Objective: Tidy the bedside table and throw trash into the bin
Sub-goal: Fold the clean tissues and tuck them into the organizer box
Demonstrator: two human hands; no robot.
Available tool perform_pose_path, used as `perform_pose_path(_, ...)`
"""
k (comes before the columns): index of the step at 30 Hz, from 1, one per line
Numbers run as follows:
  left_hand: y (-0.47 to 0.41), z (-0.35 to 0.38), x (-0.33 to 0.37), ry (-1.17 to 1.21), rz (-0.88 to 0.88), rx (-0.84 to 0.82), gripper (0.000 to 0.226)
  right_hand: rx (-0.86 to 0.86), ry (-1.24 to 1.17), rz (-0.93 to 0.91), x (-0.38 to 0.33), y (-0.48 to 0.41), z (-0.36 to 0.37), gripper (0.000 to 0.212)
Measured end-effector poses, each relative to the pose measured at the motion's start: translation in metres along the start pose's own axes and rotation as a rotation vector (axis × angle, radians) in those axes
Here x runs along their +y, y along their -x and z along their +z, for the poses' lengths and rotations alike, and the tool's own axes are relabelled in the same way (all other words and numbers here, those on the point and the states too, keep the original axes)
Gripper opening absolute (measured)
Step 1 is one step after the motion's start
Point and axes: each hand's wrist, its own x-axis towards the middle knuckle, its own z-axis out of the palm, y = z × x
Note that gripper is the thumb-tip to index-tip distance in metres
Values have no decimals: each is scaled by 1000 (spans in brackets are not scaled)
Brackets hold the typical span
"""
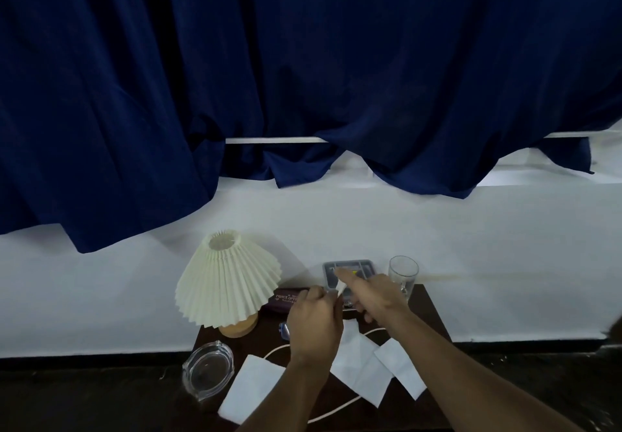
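A small dark bedside table [266, 340] stands against a white wall. Three white tissues lie on it: one at the front left [250, 388], one in the middle [361, 369], one on the right [402, 369]. My left hand [314, 324] pinches a small white object [340, 287] at its fingertips. My right hand [370, 293] reaches over a grey compartment tray [365, 265] at the back, with the forefinger stretched out and touching the same white object. A white cable [323, 416] runs under my arms.
A pleated cream lamp [227, 282] stands at the back left, with a dark maroon case [286, 298] beside it. A glass ashtray [207, 372] sits at the front left and a glass mug [403, 275] at the back right. Blue curtains hang above.
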Motion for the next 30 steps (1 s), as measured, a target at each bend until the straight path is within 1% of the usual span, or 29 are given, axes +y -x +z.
perform_pose_path(1, -1, 4, 0, -32, 7, -6, 6, -24, -24, 15, 0, -5, 4, 61)
perform_pose_path(2, -3, 9, -1, -46, 5, -3, 5, -33, -18, 10, 0, -10, 7, 50)
perform_pose_path(4, -5, 20, -3, -54, -4, 2, 8, -17, 56, -15, -3, -19, 13, 28)
perform_pose_path(5, -7, 26, -4, -50, -12, 5, 8, 6, 99, -35, -5, -24, 15, 24)
perform_pose_path(6, -9, 30, -5, -42, -22, 1, 6, 33, 132, -63, -7, -30, 18, 24)
perform_pose_path(9, -22, 42, -9, -50, -37, -13, 6, 126, 146, -144, -14, -47, 23, 35)
perform_pose_path(11, -34, 51, -12, -27, -73, 6, 11, 183, 164, -169, -18, -60, 26, 38)
perform_pose_path(13, -46, 61, -16, 26, -146, 33, 18, 214, 160, -188, -23, -73, 27, 37)
perform_pose_path(15, -54, 75, -21, 71, -204, 14, 26, 216, 141, -201, -25, -86, 28, 36)
perform_pose_path(20, -55, 105, -32, 206, -286, -80, 27, 204, 168, -221, -24, -109, 35, 30)
perform_pose_path(25, -53, 120, -34, 330, -340, -142, 43, 253, 244, -213, -17, -118, 40, 35)
perform_pose_path(30, -58, 124, -28, 372, -353, -163, 30, 284, 288, -181, -13, -122, 41, 34)
